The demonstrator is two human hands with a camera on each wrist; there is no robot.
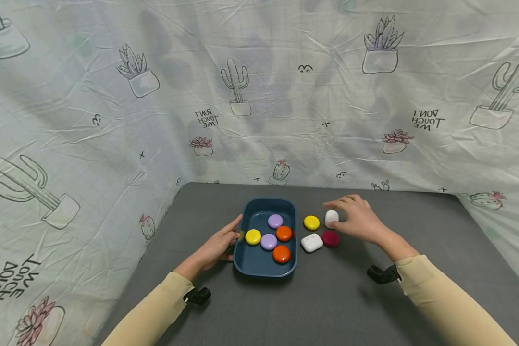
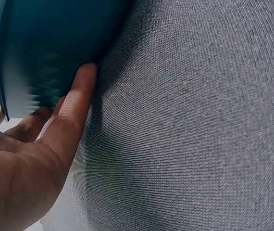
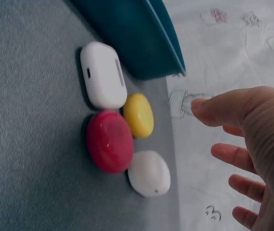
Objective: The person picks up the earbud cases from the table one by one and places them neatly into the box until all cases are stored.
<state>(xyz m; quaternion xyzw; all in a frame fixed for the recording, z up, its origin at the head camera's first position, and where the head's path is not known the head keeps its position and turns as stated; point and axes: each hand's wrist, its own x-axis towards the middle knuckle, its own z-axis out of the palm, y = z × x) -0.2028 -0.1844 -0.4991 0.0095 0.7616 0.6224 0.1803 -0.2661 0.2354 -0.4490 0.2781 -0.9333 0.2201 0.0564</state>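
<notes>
A dark blue tray (image 1: 265, 275) holds several smooth round pieces: purple (image 1: 275, 221), orange (image 1: 283, 234) and yellow (image 1: 253, 237). My left hand (image 1: 216, 246) touches the tray's left side, fingers spread along its outer wall in the left wrist view. To the right of the tray lie a yellow round piece (image 3: 139, 116), a white earbud case (image 3: 103, 75), a dark red round piece (image 3: 109, 141) and a rounded white piece (image 3: 149, 173) with a small dark dot. My right hand (image 1: 355, 218) hovers over the rounded white piece with fingers apart, holding nothing.
A dark grey tabletop (image 1: 328, 307) lies under everything. Behind it and to the left hangs a pale cloth (image 1: 264, 96) printed with cacti. A black strap device (image 1: 384, 274) sits on each wrist.
</notes>
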